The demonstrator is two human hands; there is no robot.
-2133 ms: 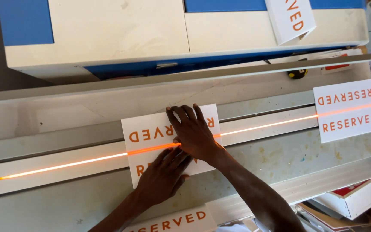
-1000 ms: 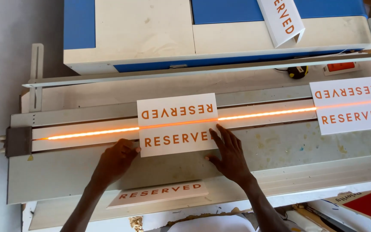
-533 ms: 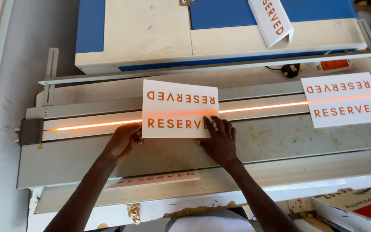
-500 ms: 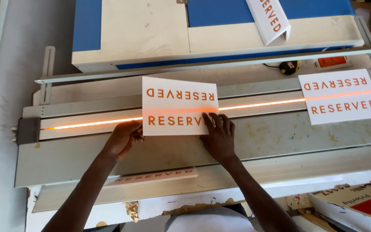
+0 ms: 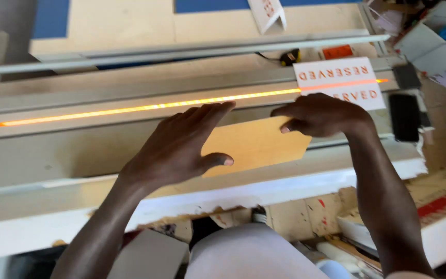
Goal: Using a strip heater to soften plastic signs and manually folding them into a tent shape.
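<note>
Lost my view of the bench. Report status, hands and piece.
Left hand flat on tan sheet. Right hand pinching its far edge. White sign lies across glowing strip.

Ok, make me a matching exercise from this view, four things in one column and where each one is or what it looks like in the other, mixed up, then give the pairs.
Things:
1. left hand
2. right hand
3. white printed sign
4. glowing orange strip

Descriptions:
A. lies across the strip's right end
B. spread flat on the tan card, thumb pointing right
C. runs along the grey rail from the left
D. grips the tan card's upper right edge

Pairs: 1-B, 2-D, 3-A, 4-C
</note>
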